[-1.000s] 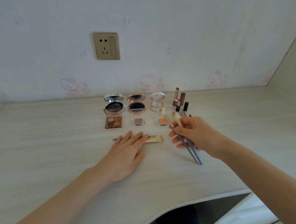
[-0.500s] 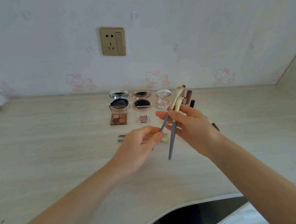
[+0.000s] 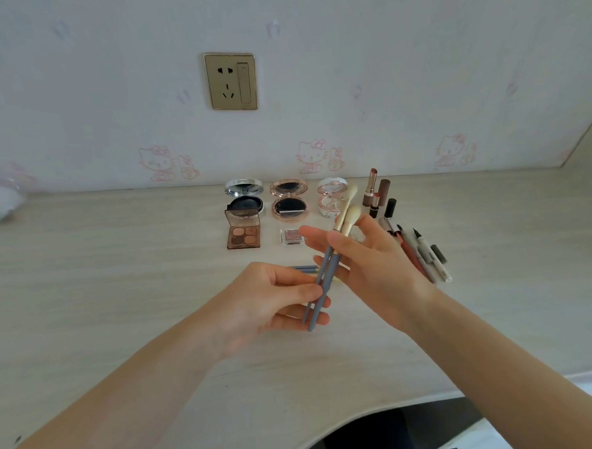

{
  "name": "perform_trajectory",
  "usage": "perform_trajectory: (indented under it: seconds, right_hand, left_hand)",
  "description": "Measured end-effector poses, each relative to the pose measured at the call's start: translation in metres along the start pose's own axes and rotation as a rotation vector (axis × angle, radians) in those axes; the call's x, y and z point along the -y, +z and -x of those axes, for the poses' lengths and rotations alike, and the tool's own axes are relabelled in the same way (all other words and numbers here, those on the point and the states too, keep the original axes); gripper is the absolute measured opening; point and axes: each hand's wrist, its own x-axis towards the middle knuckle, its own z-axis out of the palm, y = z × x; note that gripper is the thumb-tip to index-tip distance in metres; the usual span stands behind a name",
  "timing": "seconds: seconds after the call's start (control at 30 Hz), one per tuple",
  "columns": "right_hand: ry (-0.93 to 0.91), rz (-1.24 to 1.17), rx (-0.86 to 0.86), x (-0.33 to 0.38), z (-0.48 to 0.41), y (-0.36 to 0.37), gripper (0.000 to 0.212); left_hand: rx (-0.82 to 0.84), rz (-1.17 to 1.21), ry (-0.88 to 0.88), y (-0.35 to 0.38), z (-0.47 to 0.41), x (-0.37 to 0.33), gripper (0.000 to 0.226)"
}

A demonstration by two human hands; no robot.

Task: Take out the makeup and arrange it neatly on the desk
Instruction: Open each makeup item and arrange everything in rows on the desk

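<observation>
Two grey-handled makeup brushes point(image 3: 327, 269) are held above the desk point(image 3: 120, 302), pinched low by the left hand point(image 3: 267, 301) and gripped higher by the right hand point(image 3: 372, 265). Risk: a brush could be dropped at handover, toppling the lipsticks point(image 3: 372, 193).

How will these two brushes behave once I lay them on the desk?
The brushes look slim and light, so probably easy to shift. Their handles seem round and stiff; they may roll on the smooth desk. The fluffy tips likely squash if pressed.
</observation>
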Motion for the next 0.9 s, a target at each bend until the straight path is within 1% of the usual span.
perform_trajectory:
  seconds: [0.07,0.13,0.23,0.33,0.4,0.47,0.5,0.57,0.63,0.67,0.73,0.77,0.83,0.9]
  right_hand:
    - [0.026,-0.001,-0.003,0.003,0.0,-0.005,0.023]
    - [0.082,0.007,-0.001,0.01,0.001,-0.012,0.023]
    - [0.154,0.145,0.005,0.018,0.004,-0.022,0.02]
    - [0.151,0.302,-0.008,0.017,0.008,-0.026,0.019]
    - [0.124,0.478,0.0,0.012,0.01,-0.025,0.014]
    - [0.063,0.769,0.013,0.001,0.011,-0.026,0.014]
    - [0.002,0.942,0.008,-0.005,0.012,-0.029,0.014]
    - [-0.194,1.206,0.009,-0.018,0.015,-0.033,0.014]
    - [-0.409,1.293,0.041,-0.031,0.017,-0.039,0.015]
    - [-0.469,1.319,0.067,-0.037,0.017,-0.042,0.015]
    - [-0.528,1.364,0.078,-0.046,0.018,-0.046,0.015]
    - [-0.541,1.376,0.067,-0.048,0.017,-0.047,0.015]
    - [-0.561,1.375,0.024,-0.052,0.017,-0.047,0.015]
    - [-0.594,1.364,-0.007,-0.053,0.018,-0.046,0.015]
  left_hand:
    - [-0.015,-0.057,0.005,-0.007,0.002,-0.001,0.012]
    - [-0.062,-0.176,0.021,-0.015,0.003,-0.002,0.008]
    - [-0.146,-0.488,0.093,-0.029,0.001,-0.003,0.007]
    - [-0.234,-0.818,0.197,-0.037,-0.001,0.001,0.009]
    - [-0.28,-1.003,0.302,-0.038,-0.003,0.006,0.011]
    - [-0.292,-1.15,0.414,-0.039,-0.007,0.015,0.013]
    - [-0.297,-1.21,0.466,-0.04,-0.01,0.02,0.015]
    - [-0.324,-1.302,0.565,-0.041,-0.014,0.031,0.018]
    - [-0.374,-1.352,0.677,-0.041,-0.015,0.04,0.023]
    - [-0.393,-1.361,0.723,-0.041,-0.014,0.044,0.024]
    - [-0.404,-1.397,0.777,-0.043,-0.013,0.051,0.016]
    - [-0.412,-1.417,0.8,-0.044,-0.013,0.052,0.015]
    - [-0.444,-1.44,0.83,-0.045,-0.011,0.053,0.025]
    - [-0.447,-1.439,0.853,-0.046,-0.008,0.053,0.029]
